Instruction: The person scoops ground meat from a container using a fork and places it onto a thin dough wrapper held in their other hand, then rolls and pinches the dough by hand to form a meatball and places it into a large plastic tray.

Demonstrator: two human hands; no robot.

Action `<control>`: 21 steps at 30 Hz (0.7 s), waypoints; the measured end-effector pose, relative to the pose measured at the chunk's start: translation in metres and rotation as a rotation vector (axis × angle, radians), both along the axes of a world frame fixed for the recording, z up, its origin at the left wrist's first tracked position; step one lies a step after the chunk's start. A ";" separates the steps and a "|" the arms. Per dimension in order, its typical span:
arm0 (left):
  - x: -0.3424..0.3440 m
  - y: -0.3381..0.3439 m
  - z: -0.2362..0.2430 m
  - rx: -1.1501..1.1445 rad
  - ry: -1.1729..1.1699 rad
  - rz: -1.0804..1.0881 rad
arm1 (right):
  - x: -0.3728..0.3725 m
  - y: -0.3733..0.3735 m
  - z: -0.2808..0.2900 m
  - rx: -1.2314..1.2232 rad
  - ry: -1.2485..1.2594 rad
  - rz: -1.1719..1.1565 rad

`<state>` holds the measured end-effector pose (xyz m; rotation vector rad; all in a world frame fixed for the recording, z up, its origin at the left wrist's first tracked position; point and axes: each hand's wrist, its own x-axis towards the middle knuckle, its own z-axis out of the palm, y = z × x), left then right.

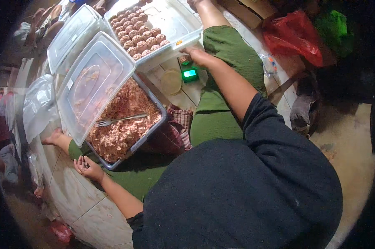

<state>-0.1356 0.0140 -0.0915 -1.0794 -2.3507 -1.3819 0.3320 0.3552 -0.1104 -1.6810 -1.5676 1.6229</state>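
My right hand is stretched out over a small black digital scale with a lit green display. A brown, lumpy ball rests on the scale just under my fingers, which look extended rather than wrapped around it. My left hand lies palm up by the near left corner of a dark tub, fingers loosely curled and apart, with nothing visible in them. Reddish-brown shredded mixture fills the tub, and a metal fork lies on top. A translucent lid leans across the tub's left side.
Beyond the scale stands a clear plastic box with rows of brown balls. A round, pale disc lies beside the scale. Red and green plastic bags are at the far right; a clear bag is at left.
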 end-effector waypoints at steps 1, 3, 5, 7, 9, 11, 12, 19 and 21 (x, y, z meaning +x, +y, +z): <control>0.001 0.001 0.001 -0.032 0.049 0.012 | -0.001 0.001 -0.008 0.000 0.000 0.003; 0.004 0.002 0.003 -0.065 0.100 0.024 | -0.002 -0.001 -0.025 0.619 -0.304 0.475; 0.007 0.003 0.005 -0.076 0.093 0.020 | -0.006 0.004 -0.027 0.615 -0.362 0.483; 0.013 0.010 0.009 -0.063 0.071 0.011 | 0.001 0.021 -0.046 0.624 -0.439 0.599; 0.010 0.003 0.008 -0.063 0.045 0.022 | -0.001 0.014 -0.024 0.555 -0.406 0.513; -0.003 -0.002 -0.002 -0.035 0.040 -0.003 | 0.013 0.010 -0.007 0.713 -0.374 0.485; -0.005 -0.001 -0.004 -0.043 0.036 -0.009 | 0.020 0.006 -0.001 0.691 -0.342 0.444; -0.004 0.001 -0.004 -0.027 0.076 0.004 | 0.034 0.001 0.026 0.648 -0.407 0.463; -0.001 0.003 -0.002 -0.006 0.041 0.002 | 0.032 0.001 0.024 0.654 -0.368 0.444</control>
